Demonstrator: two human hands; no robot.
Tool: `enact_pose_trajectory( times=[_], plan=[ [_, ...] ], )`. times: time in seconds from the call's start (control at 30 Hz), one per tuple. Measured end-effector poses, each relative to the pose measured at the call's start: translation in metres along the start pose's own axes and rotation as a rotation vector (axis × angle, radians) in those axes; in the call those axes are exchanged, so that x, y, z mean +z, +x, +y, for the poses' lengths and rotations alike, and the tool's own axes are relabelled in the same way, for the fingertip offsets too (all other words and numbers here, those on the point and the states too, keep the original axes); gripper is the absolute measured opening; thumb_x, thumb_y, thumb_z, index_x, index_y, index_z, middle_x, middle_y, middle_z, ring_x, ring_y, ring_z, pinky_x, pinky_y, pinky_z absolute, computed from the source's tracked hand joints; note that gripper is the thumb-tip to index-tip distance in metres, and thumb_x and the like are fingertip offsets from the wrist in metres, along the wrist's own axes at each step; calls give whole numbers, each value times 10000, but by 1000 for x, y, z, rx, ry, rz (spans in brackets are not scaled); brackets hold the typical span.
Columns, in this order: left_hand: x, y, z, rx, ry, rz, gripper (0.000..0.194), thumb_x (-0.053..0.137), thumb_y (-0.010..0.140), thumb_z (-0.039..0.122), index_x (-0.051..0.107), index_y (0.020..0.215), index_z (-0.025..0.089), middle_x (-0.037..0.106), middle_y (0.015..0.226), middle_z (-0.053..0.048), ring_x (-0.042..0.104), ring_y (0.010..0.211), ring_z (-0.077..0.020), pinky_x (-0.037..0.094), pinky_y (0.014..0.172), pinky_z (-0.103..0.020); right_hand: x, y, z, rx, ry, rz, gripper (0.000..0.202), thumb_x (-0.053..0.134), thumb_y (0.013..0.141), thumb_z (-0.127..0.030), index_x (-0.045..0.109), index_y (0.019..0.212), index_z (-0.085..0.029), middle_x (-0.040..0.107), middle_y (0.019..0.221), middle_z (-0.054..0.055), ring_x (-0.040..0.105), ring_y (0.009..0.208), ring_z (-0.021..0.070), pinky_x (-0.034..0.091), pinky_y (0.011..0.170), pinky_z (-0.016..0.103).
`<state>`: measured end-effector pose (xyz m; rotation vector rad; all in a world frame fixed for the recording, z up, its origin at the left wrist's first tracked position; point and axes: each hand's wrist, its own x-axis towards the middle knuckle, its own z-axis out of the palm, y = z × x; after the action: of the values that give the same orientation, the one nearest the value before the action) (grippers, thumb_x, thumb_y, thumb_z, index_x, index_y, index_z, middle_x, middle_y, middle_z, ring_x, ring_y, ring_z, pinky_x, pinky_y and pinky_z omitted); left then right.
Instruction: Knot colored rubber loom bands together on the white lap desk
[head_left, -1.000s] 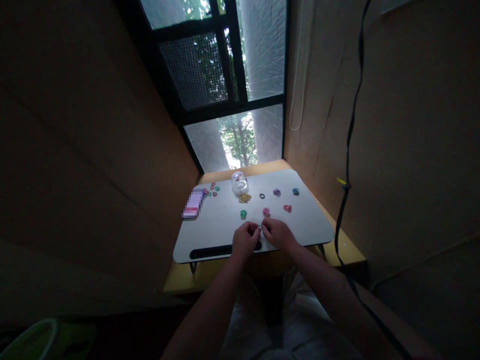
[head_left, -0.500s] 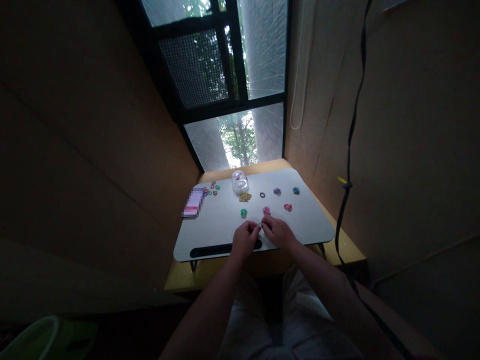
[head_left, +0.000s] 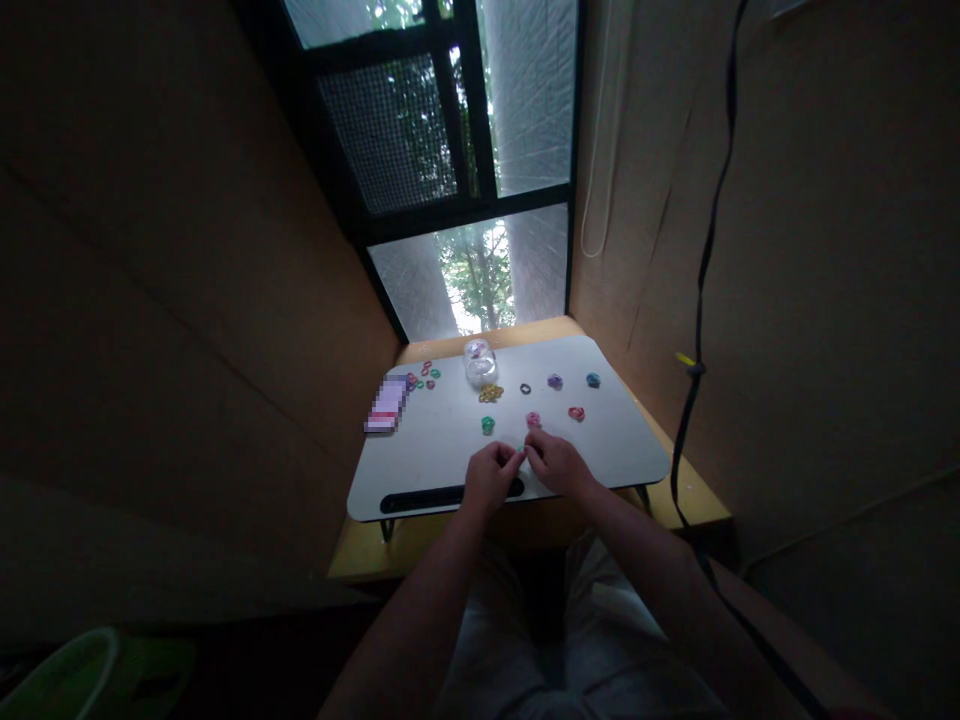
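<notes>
My left hand [head_left: 489, 474] and my right hand [head_left: 556, 463] meet over the front middle of the white lap table [head_left: 420, 450]. Thumb and fingers are pinched together on each side. Between the fingertips shows a bit of a small green hair tie [head_left: 521, 449], mostly hidden by the fingers. Just beyond my right fingers lies a pink cluster of hair ties [head_left: 532, 419]. A green cluster [head_left: 488, 425] sits beyond my left hand, and a red cluster [head_left: 576, 413] lies to the right.
Farther back are a yellow pile [head_left: 490, 393], a dark ring [head_left: 525, 389], a purple cluster [head_left: 554, 381], a blue cluster [head_left: 592, 380] and a clear jar [head_left: 480, 362]. Several loose ties [head_left: 426, 370] lie back left near a phone [head_left: 387, 404]. A black cord [head_left: 703, 260] hangs at right.
Both hands stay in nearly the same place, with only a slight shift of the fingertips around the green hair tie. Nothing else on the table has moved.
</notes>
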<state>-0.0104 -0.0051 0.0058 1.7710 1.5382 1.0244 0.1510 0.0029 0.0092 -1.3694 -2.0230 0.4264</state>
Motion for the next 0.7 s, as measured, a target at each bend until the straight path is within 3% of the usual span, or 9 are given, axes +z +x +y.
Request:
enact_pose_trajectory(
  times=[0.7],
  plan=[
    [0,0,1,1,19,0,333,552,820,490,629,727,179,637,631,6,551,577,-120,370,575,-236,0,0,-2,16,-59,3,114,427,901,-235,535,886,-202,622,723,19,563,652,165,305,609,257]
  ],
)
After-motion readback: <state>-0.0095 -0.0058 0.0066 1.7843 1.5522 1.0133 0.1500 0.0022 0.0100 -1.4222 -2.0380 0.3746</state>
